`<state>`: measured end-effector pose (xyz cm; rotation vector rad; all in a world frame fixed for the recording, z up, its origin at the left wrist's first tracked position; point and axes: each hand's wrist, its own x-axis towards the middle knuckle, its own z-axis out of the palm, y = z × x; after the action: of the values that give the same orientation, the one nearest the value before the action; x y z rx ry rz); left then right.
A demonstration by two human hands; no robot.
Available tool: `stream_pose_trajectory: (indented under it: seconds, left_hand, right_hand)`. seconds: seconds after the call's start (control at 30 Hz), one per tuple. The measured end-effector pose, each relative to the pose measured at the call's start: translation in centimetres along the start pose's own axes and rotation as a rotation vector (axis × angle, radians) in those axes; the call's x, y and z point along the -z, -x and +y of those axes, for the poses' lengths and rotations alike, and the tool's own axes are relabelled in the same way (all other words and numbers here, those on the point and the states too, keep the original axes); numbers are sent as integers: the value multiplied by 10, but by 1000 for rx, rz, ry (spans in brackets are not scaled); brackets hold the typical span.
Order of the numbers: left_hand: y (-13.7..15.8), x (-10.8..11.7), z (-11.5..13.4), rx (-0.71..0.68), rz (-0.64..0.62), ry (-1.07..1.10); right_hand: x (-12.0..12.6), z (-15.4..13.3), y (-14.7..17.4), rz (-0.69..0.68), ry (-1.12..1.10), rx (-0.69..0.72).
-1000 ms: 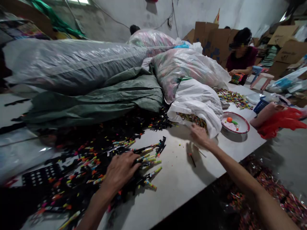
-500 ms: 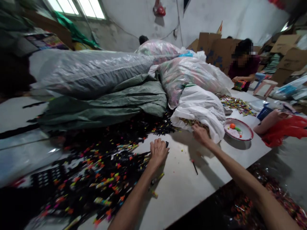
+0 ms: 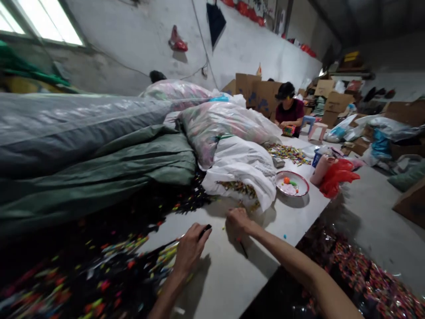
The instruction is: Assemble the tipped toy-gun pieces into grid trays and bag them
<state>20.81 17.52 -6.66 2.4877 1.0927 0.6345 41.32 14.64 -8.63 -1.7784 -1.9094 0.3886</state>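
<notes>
My left hand [image 3: 191, 246] is above the table at the edge of the pile, closed on a small black piece [image 3: 205, 230] that sticks out past the thumb and fingers. My right hand [image 3: 237, 221] is low in front of the white sack [image 3: 247, 161], its fingers curled down together; whatever they hold is hidden. Small multicoloured pieces [image 3: 237, 189] show in the sack's mouth. Just below my right hand, a thin black stick [image 3: 244, 250] lies on the white table [image 3: 229, 283]. Black parts mixed with orange, pink and yellow bits [image 3: 102, 283] spread out on the left.
Dark green [image 3: 149, 161] and grey sacks [image 3: 83, 117] lie behind the pile. To the right are a red-rimmed bowl [image 3: 307, 188] and a red plastic bag [image 3: 338, 175]. A co-worker [image 3: 289, 110] sits at the far end. Colourful packets [image 3: 372, 270] fill the floor below the table edge.
My right hand has come out of the white sack's mouth and moved towards my left hand. My left hand has lifted slightly with the black piece. The view has swung right.
</notes>
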Motion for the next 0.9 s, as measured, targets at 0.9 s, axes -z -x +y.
stream_pose_trajectory:
  seconds: [0.9]
  left_hand:
    - [68, 18, 43, -74, -225, -142]
  right_hand:
    - [19, -63, 71, -110, -957, 64]
